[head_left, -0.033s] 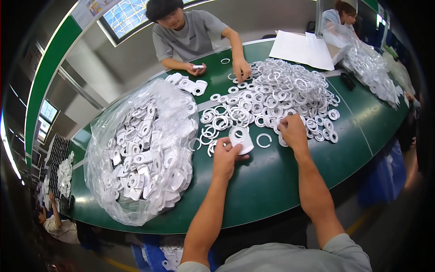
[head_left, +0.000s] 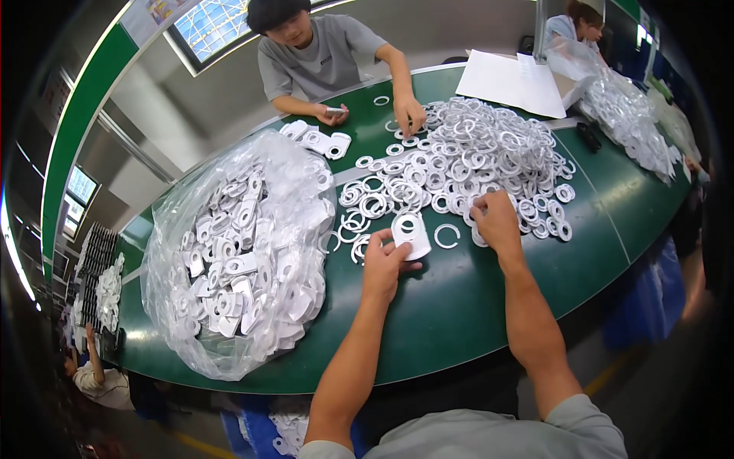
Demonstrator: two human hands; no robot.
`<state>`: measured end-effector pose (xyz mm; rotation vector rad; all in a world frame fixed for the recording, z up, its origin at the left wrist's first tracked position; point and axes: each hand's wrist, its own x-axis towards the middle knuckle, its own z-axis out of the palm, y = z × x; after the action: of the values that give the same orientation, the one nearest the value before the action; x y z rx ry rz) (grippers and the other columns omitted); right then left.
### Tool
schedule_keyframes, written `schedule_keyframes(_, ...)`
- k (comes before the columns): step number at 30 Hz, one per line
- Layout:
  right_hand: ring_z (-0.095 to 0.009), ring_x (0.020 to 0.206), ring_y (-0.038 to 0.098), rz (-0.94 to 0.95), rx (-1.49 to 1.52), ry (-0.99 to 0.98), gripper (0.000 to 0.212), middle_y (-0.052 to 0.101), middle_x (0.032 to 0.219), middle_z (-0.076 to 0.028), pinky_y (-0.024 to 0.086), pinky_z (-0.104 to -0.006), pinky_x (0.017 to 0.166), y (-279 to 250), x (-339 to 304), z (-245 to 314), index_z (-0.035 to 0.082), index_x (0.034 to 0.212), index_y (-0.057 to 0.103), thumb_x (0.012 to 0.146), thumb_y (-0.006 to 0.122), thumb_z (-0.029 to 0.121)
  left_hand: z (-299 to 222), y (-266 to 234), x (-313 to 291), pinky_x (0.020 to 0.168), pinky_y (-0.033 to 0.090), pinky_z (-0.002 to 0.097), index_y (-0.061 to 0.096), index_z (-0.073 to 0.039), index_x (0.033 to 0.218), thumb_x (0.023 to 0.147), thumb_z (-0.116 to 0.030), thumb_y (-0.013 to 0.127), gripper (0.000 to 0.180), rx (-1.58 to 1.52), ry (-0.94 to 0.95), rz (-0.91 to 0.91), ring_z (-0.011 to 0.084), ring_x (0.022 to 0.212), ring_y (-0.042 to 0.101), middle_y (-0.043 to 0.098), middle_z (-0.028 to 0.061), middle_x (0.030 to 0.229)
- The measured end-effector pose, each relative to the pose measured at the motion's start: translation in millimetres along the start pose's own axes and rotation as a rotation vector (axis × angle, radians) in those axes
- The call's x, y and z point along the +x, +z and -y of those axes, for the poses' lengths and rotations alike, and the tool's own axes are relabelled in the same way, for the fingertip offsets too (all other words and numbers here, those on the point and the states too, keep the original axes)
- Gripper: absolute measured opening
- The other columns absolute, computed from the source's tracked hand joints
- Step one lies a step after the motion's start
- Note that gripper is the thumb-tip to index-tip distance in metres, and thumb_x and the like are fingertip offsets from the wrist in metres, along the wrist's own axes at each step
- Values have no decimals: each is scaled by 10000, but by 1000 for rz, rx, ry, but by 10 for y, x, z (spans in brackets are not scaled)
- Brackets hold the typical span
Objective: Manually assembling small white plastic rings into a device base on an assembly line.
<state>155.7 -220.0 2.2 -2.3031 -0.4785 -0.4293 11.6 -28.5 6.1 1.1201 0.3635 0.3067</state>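
My left hand (head_left: 384,268) grips a white plastic plate (head_left: 420,249) with a round hole, thumb on its face and fingers behind. Beside it on the table lies a single white open ring (head_left: 446,236) with a gap. My right hand (head_left: 498,220) is at the near edge of a heap of white rings (head_left: 493,138), its fingers curled together and touching the rings. What is between those fingertips, if anything, is hidden. Several loose rings (head_left: 372,206) lie between the heap and my left hand.
A large clear plastic bag (head_left: 172,306) full of white holed plates stands left on the green table (head_left: 436,321). Across it, a person's hand (head_left: 409,115) reaches to the rings, the other holding a white piece (head_left: 334,112). White sheets (head_left: 508,83) lie behind the heap.
My left hand has shifted slightly right with the plate, which is tilted a little differently. The right hand stays at the ring heap. Across the table, the person's held piece has turned slightly.
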Motion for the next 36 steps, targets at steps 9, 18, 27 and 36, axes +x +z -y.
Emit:
schedule_keyframes(9,-264,906,557,327,315,-453,156,537,952,-102,473,-324,765,-12,-336,741,37,891,641,749,706,34,74,12,-68,670,605,347,414,23,1245,916,-21,474,338,-17,-60,177,210,907,647,587,143,1103)
schedule_keyframes(18,-227,848,583,324,455,-335,157,564,955,-90,486,-320,715,-70,-341,843,49,918,681,767,682,7,67,-39,-111,609,604,356,411,-7,1157,982,-158,451,235,-14,-22,133,246,825,673,608,158,1036)
schedule_keyframes(27,-282,827,599,345,-89,-130,205,599,880,-118,481,-383,715,-14,-305,506,41,875,685,724,754,162,-114,-68,-80,565,582,325,483,-8,1125,991,-224,445,257,-150,-11,-20,272,797,686,634,178,985)
schedule_keyframes(36,-269,769,594,160,54,-202,113,594,845,-108,478,-366,693,37,-290,528,25,865,607,817,665,110,-63,-109,-103,575,598,331,453,7,1137,988,-184,462,242,-88,-17,41,282,803,688,615,164,1047)
